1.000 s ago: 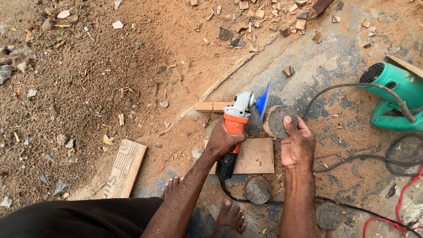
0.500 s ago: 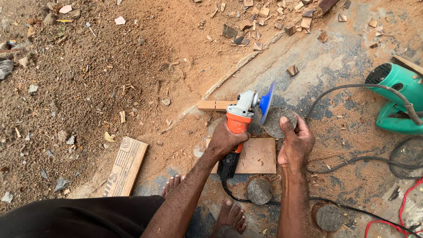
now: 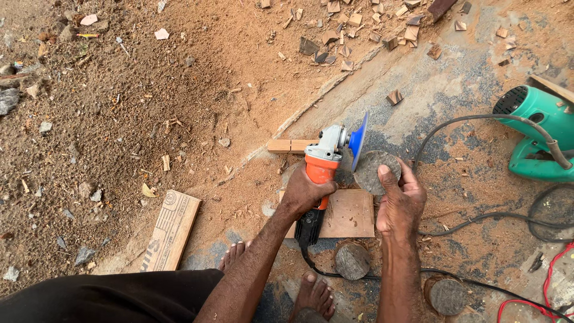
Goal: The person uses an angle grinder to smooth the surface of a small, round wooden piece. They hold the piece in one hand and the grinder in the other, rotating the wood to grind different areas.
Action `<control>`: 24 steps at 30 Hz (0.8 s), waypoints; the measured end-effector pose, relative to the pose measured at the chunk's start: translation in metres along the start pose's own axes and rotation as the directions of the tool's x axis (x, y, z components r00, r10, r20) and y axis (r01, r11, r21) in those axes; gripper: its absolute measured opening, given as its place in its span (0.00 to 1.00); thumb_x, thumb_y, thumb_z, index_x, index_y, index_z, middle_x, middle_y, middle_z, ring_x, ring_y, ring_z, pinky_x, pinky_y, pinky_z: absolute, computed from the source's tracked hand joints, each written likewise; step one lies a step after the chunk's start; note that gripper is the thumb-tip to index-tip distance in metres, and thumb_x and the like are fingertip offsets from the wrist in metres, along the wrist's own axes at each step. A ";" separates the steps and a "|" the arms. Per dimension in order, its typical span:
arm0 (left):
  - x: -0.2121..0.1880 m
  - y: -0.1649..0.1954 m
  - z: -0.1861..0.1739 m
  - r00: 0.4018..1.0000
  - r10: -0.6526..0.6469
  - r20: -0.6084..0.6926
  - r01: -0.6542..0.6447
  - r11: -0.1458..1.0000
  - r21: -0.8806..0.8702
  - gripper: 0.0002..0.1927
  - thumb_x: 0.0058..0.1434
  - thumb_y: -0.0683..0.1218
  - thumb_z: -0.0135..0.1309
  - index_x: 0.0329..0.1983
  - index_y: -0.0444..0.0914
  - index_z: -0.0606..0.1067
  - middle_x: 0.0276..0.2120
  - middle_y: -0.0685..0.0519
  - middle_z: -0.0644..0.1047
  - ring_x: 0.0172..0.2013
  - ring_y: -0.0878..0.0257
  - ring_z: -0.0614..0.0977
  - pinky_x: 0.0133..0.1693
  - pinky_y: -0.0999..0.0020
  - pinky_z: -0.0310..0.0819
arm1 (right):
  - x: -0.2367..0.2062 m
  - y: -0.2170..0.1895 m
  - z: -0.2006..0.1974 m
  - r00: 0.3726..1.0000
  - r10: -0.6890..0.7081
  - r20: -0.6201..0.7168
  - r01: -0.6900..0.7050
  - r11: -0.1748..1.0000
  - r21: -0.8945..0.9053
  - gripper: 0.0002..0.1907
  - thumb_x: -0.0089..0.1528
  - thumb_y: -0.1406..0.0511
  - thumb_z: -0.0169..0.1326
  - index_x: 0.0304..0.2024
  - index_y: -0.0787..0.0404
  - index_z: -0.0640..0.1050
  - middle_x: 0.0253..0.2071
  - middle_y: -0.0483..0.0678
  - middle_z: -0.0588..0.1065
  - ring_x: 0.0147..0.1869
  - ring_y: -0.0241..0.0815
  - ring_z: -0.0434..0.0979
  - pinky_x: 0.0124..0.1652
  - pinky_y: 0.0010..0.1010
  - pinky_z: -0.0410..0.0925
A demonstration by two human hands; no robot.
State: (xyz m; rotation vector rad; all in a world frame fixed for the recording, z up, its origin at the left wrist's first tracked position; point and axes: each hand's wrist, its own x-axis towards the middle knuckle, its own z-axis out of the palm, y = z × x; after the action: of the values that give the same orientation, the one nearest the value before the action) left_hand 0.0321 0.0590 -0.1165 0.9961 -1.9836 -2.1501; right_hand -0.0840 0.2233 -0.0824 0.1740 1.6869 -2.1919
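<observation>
My left hand [image 3: 306,192] grips the orange body of an angle grinder [image 3: 326,157] that has a grey head and a blue disc [image 3: 359,140]. A round grey wooden disc [image 3: 375,170] is tilted up against the blue disc, held by my right hand [image 3: 400,202] with the thumb on its face. Both hands work above a flat square wooden board [image 3: 349,214] on the ground. The grinder's black cable [image 3: 311,254] runs back toward my bare feet [image 3: 314,295].
Two more round wooden discs [image 3: 351,261] [image 3: 446,295] lie near my feet. A green power tool [image 3: 538,133] with a grey cable sits at the right. A wooden plank [image 3: 171,229] lies at the left, a small wood block [image 3: 291,145] behind the grinder, and offcuts [image 3: 353,24] and sawdust cover the ground.
My right hand has lifted the round wooden disc off the ground and brought it up against the grinder's blue disc. The left hand keeps its grip on the grinder.
</observation>
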 end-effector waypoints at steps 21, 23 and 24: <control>0.000 -0.002 0.001 1.000 -0.012 0.017 0.013 1.000 -0.016 0.26 0.45 0.49 0.65 0.45 0.37 0.71 0.35 0.52 0.77 0.35 0.61 0.81 0.40 0.62 0.80 | 0.021 0.007 -0.004 0.998 -0.014 0.066 0.024 0.987 -0.158 0.29 0.59 0.68 0.65 0.60 0.70 0.72 0.50 0.50 0.78 0.52 0.36 0.78 0.53 0.26 0.73; 0.000 -0.003 0.001 1.000 -0.008 0.013 0.008 1.000 -0.008 0.26 0.45 0.49 0.66 0.45 0.38 0.70 0.35 0.52 0.76 0.35 0.62 0.81 0.40 0.62 0.80 | 0.023 0.010 -0.004 0.998 -0.022 0.065 0.031 0.991 -0.130 0.28 0.60 0.68 0.65 0.60 0.70 0.72 0.49 0.50 0.77 0.52 0.36 0.77 0.53 0.25 0.73; 0.000 -0.003 0.001 1.000 -0.003 0.011 0.003 1.000 -0.004 0.26 0.45 0.49 0.66 0.46 0.38 0.70 0.35 0.53 0.76 0.35 0.62 0.81 0.40 0.62 0.80 | 0.024 0.010 -0.005 0.997 -0.031 0.066 0.038 0.994 -0.107 0.28 0.60 0.68 0.66 0.60 0.71 0.72 0.49 0.50 0.77 0.51 0.36 0.77 0.53 0.25 0.73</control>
State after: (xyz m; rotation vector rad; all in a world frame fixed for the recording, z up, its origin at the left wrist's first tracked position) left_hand 0.0323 0.0603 -0.1192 0.9892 -1.9829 -2.1653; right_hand -0.1028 0.2206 -0.1006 0.0460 1.7803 -2.1002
